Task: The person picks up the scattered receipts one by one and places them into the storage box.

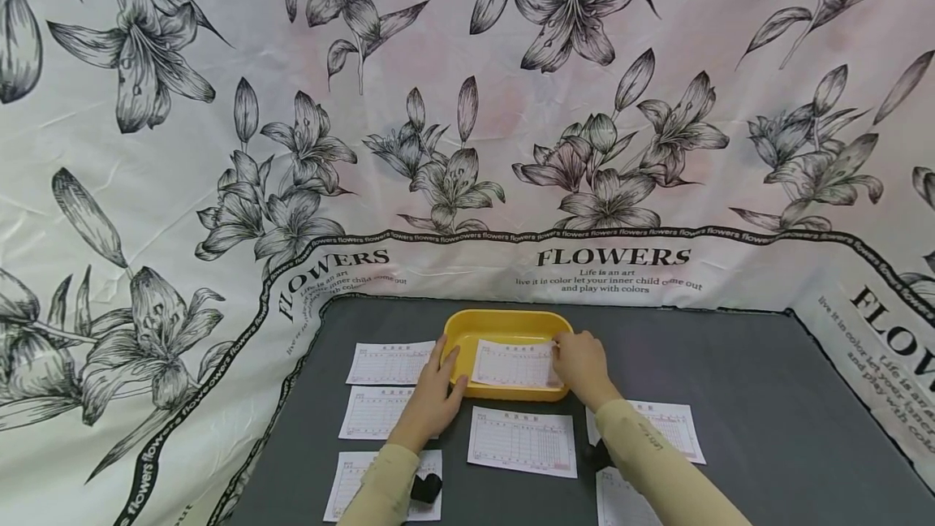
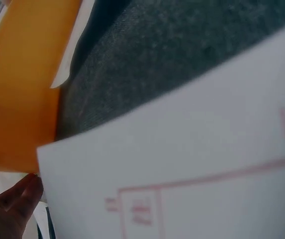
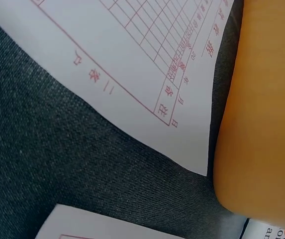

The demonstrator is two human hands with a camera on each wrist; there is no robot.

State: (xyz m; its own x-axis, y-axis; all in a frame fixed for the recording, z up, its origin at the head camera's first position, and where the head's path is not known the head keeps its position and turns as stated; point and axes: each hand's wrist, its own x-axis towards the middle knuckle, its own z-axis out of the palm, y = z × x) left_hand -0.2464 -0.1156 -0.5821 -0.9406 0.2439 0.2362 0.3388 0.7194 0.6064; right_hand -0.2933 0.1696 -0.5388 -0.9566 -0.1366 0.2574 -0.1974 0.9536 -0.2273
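A printed slip point(image 1: 511, 364) lies inside a yellow tray point(image 1: 507, 392), a little below and right of the middle of the head view. The right hand point(image 1: 583, 365) is at the slip's right edge, its fingers curled and pinching the paper there. The left hand point(image 1: 437, 396) is spread at the tray's left side, its fingertips resting on the rim and its thumb apart from them.

More white slips lie on the dark grey table point(image 1: 789, 404): three in a column left of the tray, the top one point(image 1: 387, 362) partly behind the left hand; one point(image 1: 522, 441) just below the tray; and two at the lower right, partly covered by the right sleeve point(image 1: 661, 461). Both sleeves are pale yellow.

A white cloth point(image 1: 438, 266) with black flowers and the word FLOWERS fills the upper frame. In the right wrist view, red grid lines and characters show on a slip at the top.
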